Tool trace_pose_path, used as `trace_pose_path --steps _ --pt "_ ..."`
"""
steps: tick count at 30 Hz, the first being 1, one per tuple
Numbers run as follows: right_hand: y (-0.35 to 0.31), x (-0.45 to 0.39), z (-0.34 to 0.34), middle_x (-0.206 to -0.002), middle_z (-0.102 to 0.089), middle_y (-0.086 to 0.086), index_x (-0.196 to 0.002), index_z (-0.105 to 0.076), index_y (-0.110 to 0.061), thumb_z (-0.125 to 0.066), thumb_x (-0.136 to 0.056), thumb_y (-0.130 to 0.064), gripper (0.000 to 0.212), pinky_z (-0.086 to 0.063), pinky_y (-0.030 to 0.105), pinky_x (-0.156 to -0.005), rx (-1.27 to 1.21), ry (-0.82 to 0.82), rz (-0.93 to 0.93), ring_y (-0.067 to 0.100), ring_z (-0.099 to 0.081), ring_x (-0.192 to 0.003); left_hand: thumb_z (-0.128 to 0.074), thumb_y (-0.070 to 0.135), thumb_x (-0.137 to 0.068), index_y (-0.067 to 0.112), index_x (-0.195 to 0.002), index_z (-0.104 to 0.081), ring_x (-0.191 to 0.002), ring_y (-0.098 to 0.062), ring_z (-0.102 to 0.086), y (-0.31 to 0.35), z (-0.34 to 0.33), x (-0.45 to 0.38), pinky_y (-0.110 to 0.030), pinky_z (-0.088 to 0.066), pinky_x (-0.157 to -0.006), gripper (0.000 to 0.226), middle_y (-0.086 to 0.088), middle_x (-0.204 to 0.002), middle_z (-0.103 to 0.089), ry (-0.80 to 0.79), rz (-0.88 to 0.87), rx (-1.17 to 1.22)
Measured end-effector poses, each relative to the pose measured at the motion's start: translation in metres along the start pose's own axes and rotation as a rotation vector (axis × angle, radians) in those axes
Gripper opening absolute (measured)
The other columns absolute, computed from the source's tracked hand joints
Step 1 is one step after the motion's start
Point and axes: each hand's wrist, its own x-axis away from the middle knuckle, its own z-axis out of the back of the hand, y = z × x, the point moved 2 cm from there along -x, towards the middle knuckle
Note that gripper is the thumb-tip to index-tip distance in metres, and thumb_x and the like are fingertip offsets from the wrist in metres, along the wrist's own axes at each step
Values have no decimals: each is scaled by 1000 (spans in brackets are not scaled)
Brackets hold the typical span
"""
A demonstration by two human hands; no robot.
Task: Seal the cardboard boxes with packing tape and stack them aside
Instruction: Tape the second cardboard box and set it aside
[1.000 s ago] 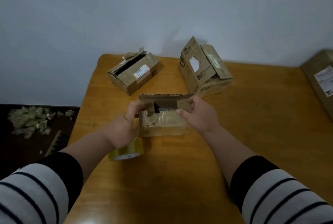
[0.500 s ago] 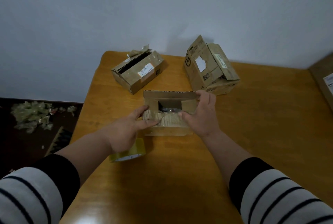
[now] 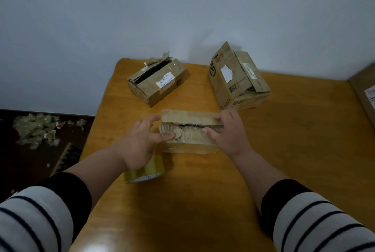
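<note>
A small worn cardboard box [image 3: 189,144] sits in the middle of the wooden table [image 3: 203,190], its two top flaps nearly closed with a thin dark gap between them. My left hand [image 3: 142,140] touches the near flap with its thumb, the fingers spread and loosely bent beside the box's left end. My right hand [image 3: 229,132] grips the right end, fingers over the far flap and thumb on the near flap. A roll of yellowish packing tape [image 3: 146,172] lies on the table under my left wrist, partly hidden.
Two more cardboard boxes stand at the back: a low one [image 3: 158,83] with a slit top at left, a taller one [image 3: 237,81] with raised flaps at right. A large box [image 3: 365,89] fills the right edge. Crumpled tape scraps [image 3: 36,130] litter the dark floor left of the table.
The far flap has come down over the opening, which has shrunk to a thin gap. My left thumb now lies on the near flap and my right hand has slid to the box's right end.
</note>
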Motion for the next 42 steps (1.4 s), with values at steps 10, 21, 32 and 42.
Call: trace_pose_path --steps 10,21,32,42 --pt "-7 1 -6 -109 -44 1 -101 -51 -9 -56 -97 -25 17 -42 31 -83 13 -12 -29 20 -46 -98 -51 6 -93 55 -146 -24 -140 -21 -37 2 8 3 -27 -50 -90 77 15 -157 32 -79 -12 -12" --pt "-7 -6 -7 -124 -42 -6 -115 -55 -20 -55 -96 -24 19 -36 15 -72 -56 -30 -121 8 -46 -101 -55 -1 -89 42 -152 -21 -133 -18 -34 -3 -5 8 -22 -37 -100 84 8 -148 -20 168 41 164" --pt "-12 -4 -13 -137 -39 0 -132 -46 -13 -50 -100 -20 33 -37 23 -94 -102 -10 -209 5 -39 -111 -54 2 -91 37 -143 -32 -120 -21 -54 3 -9 10 -33 -48 -95 67 0 -141 -52 218 134 192" --pt "-16 -7 -9 -143 -39 5 -132 -48 -14 -50 -100 -27 34 -39 36 -103 16 -61 -211 25 -43 -126 -56 6 -91 41 -142 -27 -115 -19 -57 2 -5 13 -34 -53 -92 68 -1 -133 -57 173 176 227"
